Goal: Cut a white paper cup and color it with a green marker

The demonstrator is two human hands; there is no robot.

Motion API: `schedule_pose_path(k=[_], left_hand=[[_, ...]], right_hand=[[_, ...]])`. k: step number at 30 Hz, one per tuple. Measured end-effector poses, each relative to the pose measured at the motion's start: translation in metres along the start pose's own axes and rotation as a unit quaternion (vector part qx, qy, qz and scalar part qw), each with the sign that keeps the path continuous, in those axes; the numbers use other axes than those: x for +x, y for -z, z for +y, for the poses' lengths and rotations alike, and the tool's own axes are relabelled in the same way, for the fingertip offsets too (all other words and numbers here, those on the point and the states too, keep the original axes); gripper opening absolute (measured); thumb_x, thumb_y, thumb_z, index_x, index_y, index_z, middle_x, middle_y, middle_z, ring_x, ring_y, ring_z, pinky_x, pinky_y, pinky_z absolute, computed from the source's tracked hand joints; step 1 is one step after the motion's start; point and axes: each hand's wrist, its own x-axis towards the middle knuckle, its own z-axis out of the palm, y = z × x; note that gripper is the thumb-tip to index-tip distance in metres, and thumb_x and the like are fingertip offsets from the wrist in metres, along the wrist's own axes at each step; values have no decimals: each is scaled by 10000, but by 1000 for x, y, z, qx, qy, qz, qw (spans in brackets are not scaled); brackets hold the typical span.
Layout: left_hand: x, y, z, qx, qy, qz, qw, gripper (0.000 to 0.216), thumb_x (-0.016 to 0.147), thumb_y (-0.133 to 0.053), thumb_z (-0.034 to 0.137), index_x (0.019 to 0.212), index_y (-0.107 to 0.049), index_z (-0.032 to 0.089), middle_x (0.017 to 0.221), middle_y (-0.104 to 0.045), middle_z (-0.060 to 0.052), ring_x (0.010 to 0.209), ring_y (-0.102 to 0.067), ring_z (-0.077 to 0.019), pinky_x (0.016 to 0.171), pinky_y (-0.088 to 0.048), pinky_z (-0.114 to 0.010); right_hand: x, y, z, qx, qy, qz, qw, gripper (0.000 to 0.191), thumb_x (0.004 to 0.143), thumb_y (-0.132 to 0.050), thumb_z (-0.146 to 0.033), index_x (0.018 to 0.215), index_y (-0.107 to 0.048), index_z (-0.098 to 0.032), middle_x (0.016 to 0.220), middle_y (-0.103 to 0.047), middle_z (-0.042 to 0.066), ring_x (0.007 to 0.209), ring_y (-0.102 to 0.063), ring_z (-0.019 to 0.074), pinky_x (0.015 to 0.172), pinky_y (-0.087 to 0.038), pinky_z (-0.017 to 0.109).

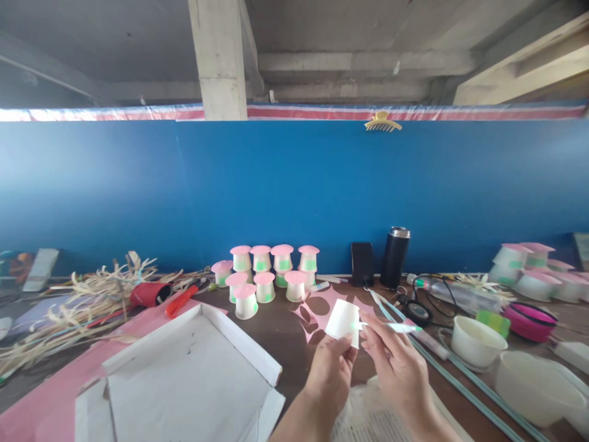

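Note:
My left hand [332, 368] grips a white paper cup [341, 318] by its lower edge, the cup tilted and upside down. In my right hand [399, 362] is a white marker pen [391, 327] with a green end, its tip against the cup's right side, where a little green shows. Behind the hands lies a pink paper sheet with round holes [322, 307]. To the left, several upturned cups topped with pink discs [246, 301] stand in stacks and rows, bearing green patches. Under my wrists lies a printed paper sheet [372, 411].
An open white box lid [184, 374] lies at left, beside pale shredded strips [101, 294] and a red cup [150, 293]. A phone [362, 264] and black flask [396, 258] stand by the blue partition [276, 184]. White bowls [478, 341] and pale-blue tubes [460, 374] are at right.

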Motion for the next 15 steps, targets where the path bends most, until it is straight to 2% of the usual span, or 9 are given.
schedule_pose_path(k=[9, 12, 15], left_hand=[[0, -2, 2, 7, -1, -29, 1000, 237, 714, -733, 136, 947, -702, 107, 959, -690, -97, 931, -619, -170, 838, -441, -232], [-2, -4, 3, 23, -9, -51, 998, 191, 730, -719, 157, 915, -704, 109, 978, -688, -106, 958, -619, -192, 851, -438, -246], [-3, -8, 4, 46, -21, -73, 996, 230, 734, -700, 158, 961, -699, 117, 1004, -685, -113, 995, -615, -220, 869, -439, -267]], right_hand=[[3, 0, -6, -35, 40, -5, 999, 360, 923, -501, -245, 1249, -590, -371, 1011, -719, 1, 826, -704, 178, 731, -571, 287], [3, 0, -7, -41, 39, -5, 998, 354, 926, -498, -249, 1245, -591, -370, 998, -720, 4, 826, -703, 180, 723, -568, 287], [3, 0, -8, -44, 47, 0, 998, 359, 925, -500, -239, 1249, -585, -367, 995, -719, 8, 832, -699, 180, 728, -565, 284]])
